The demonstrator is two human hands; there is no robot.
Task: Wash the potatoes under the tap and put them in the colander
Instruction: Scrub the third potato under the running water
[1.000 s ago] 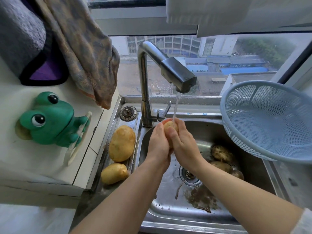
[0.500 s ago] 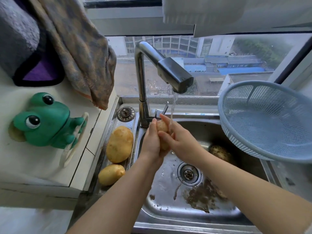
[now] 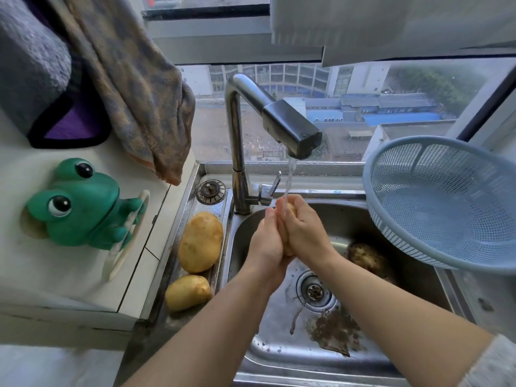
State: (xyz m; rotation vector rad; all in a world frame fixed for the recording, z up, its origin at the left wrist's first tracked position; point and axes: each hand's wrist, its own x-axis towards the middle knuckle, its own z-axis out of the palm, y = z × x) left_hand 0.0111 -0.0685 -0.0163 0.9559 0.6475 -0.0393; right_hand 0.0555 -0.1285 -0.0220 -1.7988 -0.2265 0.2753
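My left hand [image 3: 267, 241] and my right hand [image 3: 304, 231] clasp one potato [image 3: 289, 212] between them, directly under the stream from the tap [image 3: 291, 132]. Most of that potato is hidden by my fingers. Two clean yellow potatoes lie on the sink's left ledge, a large one [image 3: 200, 241] and a smaller one [image 3: 187, 292]. A dirty brown potato [image 3: 365, 256] sits in the basin at the right, partly behind my right forearm. The pale blue colander [image 3: 444, 202] rests tilted on the right of the sink and holds nothing.
The steel sink [image 3: 279, 339] has a drain strainer [image 3: 314, 292] and a patch of mud near its front. A spare plug [image 3: 210, 191] lies on the ledge. A green frog holder [image 3: 81, 202] and hanging towels [image 3: 131, 88] occupy the left counter.
My hands have turned the potato under the water and closed more tightly round it. The view has shifted slightly; the potatoes on the ledge have not moved.
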